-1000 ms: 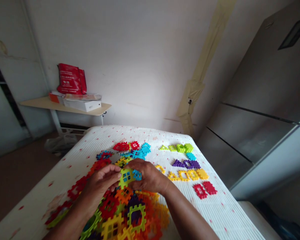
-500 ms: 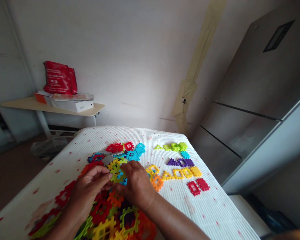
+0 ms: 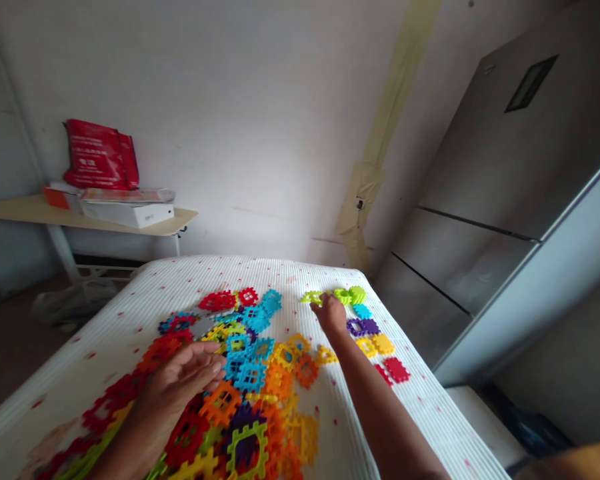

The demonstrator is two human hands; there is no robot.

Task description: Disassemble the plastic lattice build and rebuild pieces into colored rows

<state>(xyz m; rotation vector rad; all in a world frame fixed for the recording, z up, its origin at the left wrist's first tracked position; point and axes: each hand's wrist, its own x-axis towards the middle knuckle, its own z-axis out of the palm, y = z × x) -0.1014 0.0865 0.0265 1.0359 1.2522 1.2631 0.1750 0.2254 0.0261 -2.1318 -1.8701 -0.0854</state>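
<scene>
My right hand [image 3: 331, 315] reaches to the far right, its fingers pressed together on a lime-green interlocking tile in the green row; the hand hides most of that tile. Left of its fingertips lies a flat lime-green tile [image 3: 311, 297], and to its right are stacked lime-green tiles [image 3: 350, 295]. My left hand [image 3: 187, 373] hovers over the left of the mixed pile, fingers loosely curled, thumb apart, with nothing visible in them. Beside its fingertips are blue window tiles [image 3: 250, 373] and an orange window tile [image 3: 221, 402].
Sorted rows run down the right side: a cyan tile [image 3: 363, 311], purple tiles [image 3: 364, 327], yellow tiles [image 3: 375, 345] and red tiles [image 3: 397, 369]. A white dotted cloth [image 3: 350, 427] covers the table. A fridge [image 3: 460, 233] stands at right; a side table [image 3: 25, 210] holds a red bag [image 3: 100, 155].
My right hand has left the pile and moved right and away to the green row, taking a lime-green tile from between both hands. The left hand stays over the pile; the view has shifted slightly.
</scene>
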